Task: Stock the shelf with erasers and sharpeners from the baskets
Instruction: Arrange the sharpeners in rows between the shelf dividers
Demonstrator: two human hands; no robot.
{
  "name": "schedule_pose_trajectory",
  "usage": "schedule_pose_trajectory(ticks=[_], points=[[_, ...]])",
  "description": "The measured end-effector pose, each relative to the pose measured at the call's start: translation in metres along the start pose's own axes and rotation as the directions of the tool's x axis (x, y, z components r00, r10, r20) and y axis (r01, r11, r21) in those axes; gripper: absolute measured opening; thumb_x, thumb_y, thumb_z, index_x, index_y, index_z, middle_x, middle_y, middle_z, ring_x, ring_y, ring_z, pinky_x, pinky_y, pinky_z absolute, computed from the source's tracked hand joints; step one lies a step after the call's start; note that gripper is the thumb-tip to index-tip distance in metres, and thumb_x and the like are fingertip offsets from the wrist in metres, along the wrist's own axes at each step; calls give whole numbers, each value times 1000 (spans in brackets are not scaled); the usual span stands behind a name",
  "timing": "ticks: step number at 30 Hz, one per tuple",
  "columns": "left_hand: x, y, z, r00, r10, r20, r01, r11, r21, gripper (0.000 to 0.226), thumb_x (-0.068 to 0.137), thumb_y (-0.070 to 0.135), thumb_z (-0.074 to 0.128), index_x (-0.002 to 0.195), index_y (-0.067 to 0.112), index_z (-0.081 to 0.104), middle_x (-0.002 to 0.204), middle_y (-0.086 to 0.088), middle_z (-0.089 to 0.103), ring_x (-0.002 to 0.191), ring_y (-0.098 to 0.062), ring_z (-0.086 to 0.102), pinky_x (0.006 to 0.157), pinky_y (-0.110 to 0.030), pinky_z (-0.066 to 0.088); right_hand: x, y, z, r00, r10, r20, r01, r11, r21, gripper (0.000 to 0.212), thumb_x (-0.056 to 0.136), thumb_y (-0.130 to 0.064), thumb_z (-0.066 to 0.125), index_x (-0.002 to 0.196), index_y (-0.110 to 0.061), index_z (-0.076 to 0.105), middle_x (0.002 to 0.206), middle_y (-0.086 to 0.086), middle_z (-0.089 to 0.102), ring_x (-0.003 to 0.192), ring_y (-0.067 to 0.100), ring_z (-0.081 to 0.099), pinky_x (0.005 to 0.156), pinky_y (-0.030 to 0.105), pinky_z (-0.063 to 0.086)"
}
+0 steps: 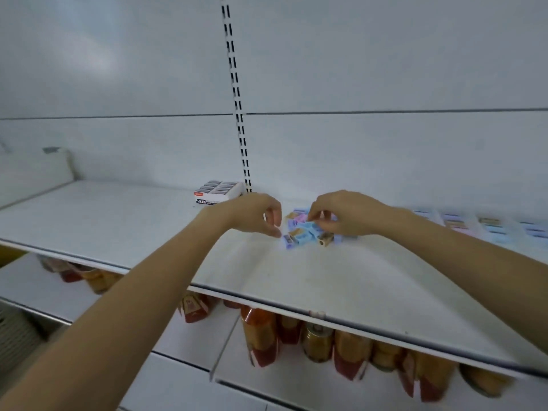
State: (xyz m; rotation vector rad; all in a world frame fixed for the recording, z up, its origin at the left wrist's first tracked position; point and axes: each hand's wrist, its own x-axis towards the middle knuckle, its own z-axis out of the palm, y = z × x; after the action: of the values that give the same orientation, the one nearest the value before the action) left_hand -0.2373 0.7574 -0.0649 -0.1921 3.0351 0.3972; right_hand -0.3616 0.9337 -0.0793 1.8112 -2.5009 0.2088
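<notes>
Progress: white metal shelf (pixel 118 221) partly stocked; one white cardboard box of erasers marked 4B (pixel 218 192) stands at the back by the slotted upright; neat rows of pastel sharpeners (pixel 489 228) are laid out along the right, blurred; a loose pile of small pastel plastic sharpeners (pixel 307 229) lies mid-shelf between the hands, not yet sorted into rows; left stretch of the shelf carries only the eraser box. Baskets not in view, so stock left to bring over cannot be judged. Estimate: sharpener side well begun, eraser side barely started; step in hand looks like lining up the pile.

Grip, left hand (pixel 255 213): fingers curled, thumb and forefinger drawn close together at the pile's left edge, just beside a lilac sharpener (pixel 289 241); whether it pinches anything cannot be told, tips blurred.

Grip, right hand (pixel 348 215): arched over the pile, fingertips (pixel 311 216) down among the blue pieces and touching them; actual grasp on one piece cannot be told.

Below: bottles of orange-brown liquid (pixel 261 336) on the lower shelf, not part of the task.
</notes>
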Motion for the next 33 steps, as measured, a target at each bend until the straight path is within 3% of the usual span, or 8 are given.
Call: schedule_pose_trajectory(ticks=[7,11,15,20,25,27,30,33], points=[[11,-11,23,989,145,-16,-141,977,157,44,74,59,63,93,20,57,99,6,61,92,-15,55,77,-30,42,22,-28,10,987,110,116,-108,994,-29,25,84,-29,55,107,-29,64,102,0,58,89,16,55,83,37,47],[17,-24,22,965,262,-6,-258,955,146,40,79,54,62,89,15,57,100,1,63,95,-18,55,78,-29,42,29,-45,12,966,216,140,-210,976,-51,28,80,-30,57,106,-31,64,99,-2,57,91,19,56,84,40,47],[22,-52,6,957,288,37,-290,950,118,30,77,49,65,82,22,53,97,4,63,87,-16,55,77,-31,44,37,-62,10,940,300,161,-299,954,-35,29,83,-36,58,109,-27,64,100,-8,51,95,13,52,91,30,43],[25,-82,-6,926,377,-13,-378,926,-4,26,77,31,71,91,23,50,99,3,60,64,4,44,64,-18,38,46,-79,16,931,322,174,-323,946,-21,25,83,-23,61,107,-19,67,103,0,56,99,17,56,93,30,43],[17,-96,-9,913,408,-19,-408,913,-23,23,84,33,62,106,30,56,98,6,52,77,-3,48,79,-25,40,42,-88,12,923,325,205,-330,944,-8,31,83,-18,61,114,-19,63,108,-2,54,103,17,54,95,28,39],[13,-98,-8,907,421,-35,-420,907,10,16,86,40,59,96,29,56,93,7,54,82,-10,48,74,-25,37,40,-89,12,918,328,222,-324,944,-54,33,83,-14,59,116,-19,62,115,-1,56,106,16,53,93,24,37],[8,-100,-6,907,415,-72,-396,899,190,26,86,51,53,87,26,46,84,6,53,81,-14,46,66,-27,34,39,-88,14,914,376,154,-365,926,-93,30,85,-14,56,113,-22,62,109,-6,60,102,13,54,79,15,38],[5,-102,-4,879,455,-142,-387,856,343,38,87,56,46,81,19,39,80,-1,57,74,-19,49,62,-28,31,38,-90,15,919,393,-1,-392,917,76,22,82,-10,55,102,-20,60,94,-8,57,90,13,55,62,3,34]])
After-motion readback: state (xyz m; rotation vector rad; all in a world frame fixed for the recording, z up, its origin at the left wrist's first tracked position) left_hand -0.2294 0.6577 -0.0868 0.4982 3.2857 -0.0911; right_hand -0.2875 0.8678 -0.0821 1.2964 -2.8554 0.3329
